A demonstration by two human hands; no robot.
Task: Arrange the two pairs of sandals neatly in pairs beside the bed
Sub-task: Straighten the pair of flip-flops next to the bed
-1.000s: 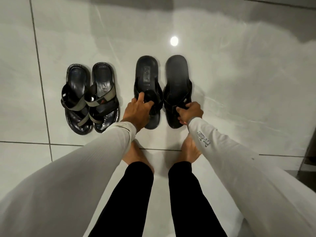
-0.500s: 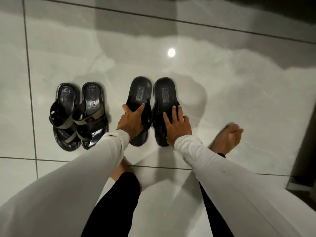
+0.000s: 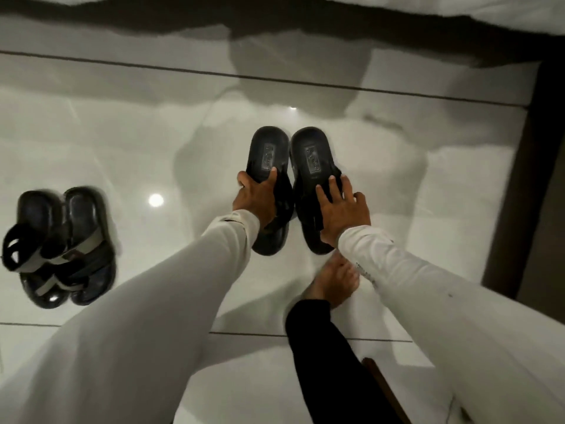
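strapped sandals (image 3: pixel 61 246) motion-blurred, bed (image 3: pixel 428 4) cropped

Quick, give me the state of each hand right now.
Left hand: closed around the left black slide sandal, thumb on its footbed.
Right hand: open, fingers flat on the right black slide sandal, not gripping it.

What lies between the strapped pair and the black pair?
Bare tile floor with one light reflection; nothing else lies between the strapped pair and black pair, head view.

Dim indoor scene, lit from overhead; one lamp is mirrored as a glare spot (image 3: pixel 156 200) on the glossy tile floor (image 3: pixel 458 185). Strapped sandals (image 3: pixel 59 249) at left are motion-blurred. Edges are bent by wide-angle distortion.
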